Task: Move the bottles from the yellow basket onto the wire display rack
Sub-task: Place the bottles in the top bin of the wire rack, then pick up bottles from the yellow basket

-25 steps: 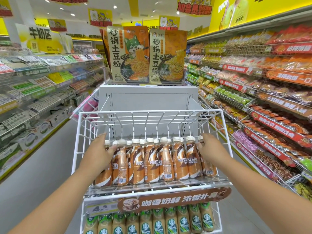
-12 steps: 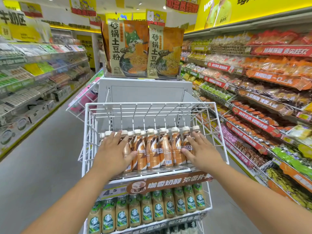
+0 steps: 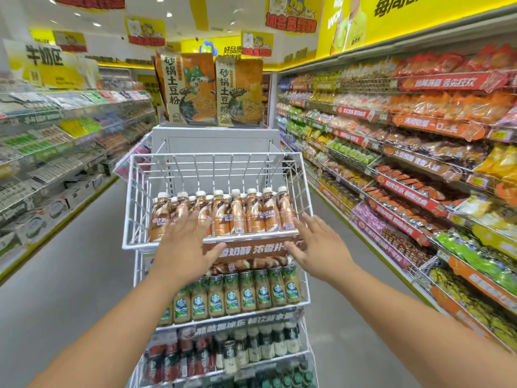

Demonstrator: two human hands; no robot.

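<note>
Your fingers are spread and nearly straight on both sides, and neither hand holds anything. The left hand lies in front of the brown bottles at about 9 o'clock of the row; motion blur keeps me from telling whether its fingertips touch them. The right hand hovers at about 4 o'clock of the row, just beside the front rail, apart from the bottles.

The bottles stand upright, packed in a tight row along the front of the top tier of the wire rack. The yellow basket is not in view.

Judging from this, the main risk is tipping. The bottles are tall, narrow and smooth plastic with glossy sleeves and small white caps, so they are top-heavy on a floor of thin wire. A careless brush from your left fingers could knock one over, and it would likely take its neighbours with it. The low front rail would not stop a toppled bottle from rolling out at 6 o'clock, onto the green-labelled bottles on the tier below. The white coated wire is slick, so bases may slide if nudged.
</note>
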